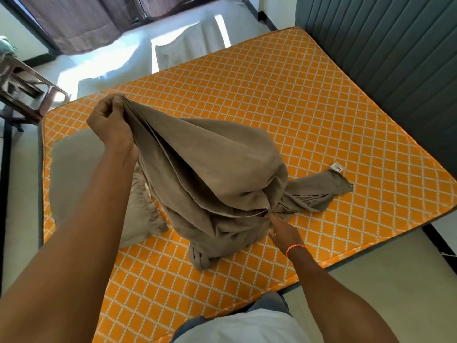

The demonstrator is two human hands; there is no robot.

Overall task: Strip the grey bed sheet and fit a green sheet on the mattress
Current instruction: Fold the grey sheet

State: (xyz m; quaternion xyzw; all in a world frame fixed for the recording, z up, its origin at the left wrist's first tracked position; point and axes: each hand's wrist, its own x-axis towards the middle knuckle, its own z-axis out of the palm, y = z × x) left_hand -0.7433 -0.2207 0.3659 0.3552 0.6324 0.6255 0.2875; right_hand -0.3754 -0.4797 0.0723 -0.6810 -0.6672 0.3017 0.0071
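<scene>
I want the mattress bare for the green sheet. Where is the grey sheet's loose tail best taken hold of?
Probably at the tail's free end near the white label, coming from the right side. It lies flat and spread on the orange mattress, clear of both hands. The left hand already holds the bunched top edge of the grey sheet high; the right hand pinches the gathered neck.

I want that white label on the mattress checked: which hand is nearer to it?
Right. The right hand pinches the grey sheet low, just short of the label; the left hand holds the sheet's gathered end up, far across the mattress.
</scene>
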